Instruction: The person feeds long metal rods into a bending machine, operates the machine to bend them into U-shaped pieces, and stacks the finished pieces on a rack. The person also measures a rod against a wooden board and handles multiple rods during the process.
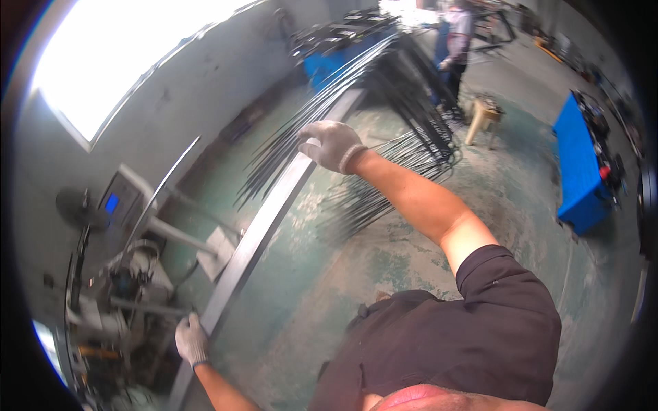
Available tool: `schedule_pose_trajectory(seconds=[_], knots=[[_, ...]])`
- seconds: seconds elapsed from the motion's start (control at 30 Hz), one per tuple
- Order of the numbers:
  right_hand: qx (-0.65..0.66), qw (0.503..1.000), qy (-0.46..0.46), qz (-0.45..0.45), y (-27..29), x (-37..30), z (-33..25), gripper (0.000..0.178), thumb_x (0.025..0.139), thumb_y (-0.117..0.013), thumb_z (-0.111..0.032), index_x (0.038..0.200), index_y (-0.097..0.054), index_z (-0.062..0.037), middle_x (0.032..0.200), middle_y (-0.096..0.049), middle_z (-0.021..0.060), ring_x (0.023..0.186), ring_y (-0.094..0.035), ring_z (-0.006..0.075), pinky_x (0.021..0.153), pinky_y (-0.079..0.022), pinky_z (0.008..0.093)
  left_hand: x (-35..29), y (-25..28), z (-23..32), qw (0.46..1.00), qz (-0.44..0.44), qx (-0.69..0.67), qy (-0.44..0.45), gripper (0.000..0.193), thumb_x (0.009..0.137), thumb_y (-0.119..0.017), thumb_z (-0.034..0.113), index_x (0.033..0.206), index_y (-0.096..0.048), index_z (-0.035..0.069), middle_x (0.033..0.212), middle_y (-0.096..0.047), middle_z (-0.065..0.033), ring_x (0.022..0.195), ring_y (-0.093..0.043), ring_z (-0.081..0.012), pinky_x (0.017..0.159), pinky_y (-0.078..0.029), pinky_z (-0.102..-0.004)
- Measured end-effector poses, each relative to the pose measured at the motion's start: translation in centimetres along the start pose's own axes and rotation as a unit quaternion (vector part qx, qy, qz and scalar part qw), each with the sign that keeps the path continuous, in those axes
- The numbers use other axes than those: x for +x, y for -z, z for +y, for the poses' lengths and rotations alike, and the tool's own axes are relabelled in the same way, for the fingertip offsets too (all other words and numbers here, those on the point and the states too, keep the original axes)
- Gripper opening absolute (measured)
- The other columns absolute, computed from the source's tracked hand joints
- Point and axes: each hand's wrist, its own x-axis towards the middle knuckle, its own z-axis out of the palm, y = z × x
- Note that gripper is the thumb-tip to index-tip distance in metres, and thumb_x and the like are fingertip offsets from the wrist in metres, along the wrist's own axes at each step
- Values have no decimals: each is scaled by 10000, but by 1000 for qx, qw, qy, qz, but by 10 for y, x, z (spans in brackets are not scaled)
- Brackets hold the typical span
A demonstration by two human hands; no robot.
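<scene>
item: long metal beam, pale grey, running slantwise from the lower left up to the dark rods.
item: right hand, whitish glove, over the beam's upper stretch; fingers curled, thumb apart from them; from where i stand i cannot tell whether they close on anything.
item: left hand, gloved likewise, at the left edge of the beam's lower stretch; fingers partly hidden, so i cannot tell if it is clamped.
item: the rods, thin, many, hanging about the beam's far end.
item: small blue-lit screen, left of the beam.
item: blue cabinet, well apart at right.
item: yellowish stool, beyond the rods.
item: co-worker, standing nearby.
</scene>
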Motion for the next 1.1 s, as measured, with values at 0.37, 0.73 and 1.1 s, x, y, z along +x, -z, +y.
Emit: schedule_pose_trajectory(seconds=[0.37, 0.73, 1.1], knots=[[-110, 962, 41, -246, -85, -5, -52, 509, 1071, -533, -598, 1127, -847, -201, 1195, -826, 90, 1222, -745, 296, 1152, -494, 453, -9, -12, 14, 999, 44, -1, 29, 428, 938, -601, 361, 1083, -794, 8, 1048, -779, -262, 990, -743, -460, 891, -554, -534], [71, 986, 50, -143, -87, -9, -26, 348, 1072, -654, -339, 1323, -801, -147, 1210, -831, 118, 1140, -774, 289, 1073, -539, 463, 69, -48, -59, 971, -50, 146, -181, 380, 867, -584, 265, 997, -824, 1, 1065, -785, -282, 1009, -750, -488, 899, -565, -583], [470, 798, -19, 376, 229, -24, 107, 959, 1006, -629, 84, 1805, -155, -155, 1631, -578, 157, 847, -696, 101, 597, -533, 156, 91, -61, -70, 887, -65, 309, -338, 181, 889, -667, 137, 898, -845, 99, 998, -808, -177, 981, -790, -373, 876, -626, -495]])
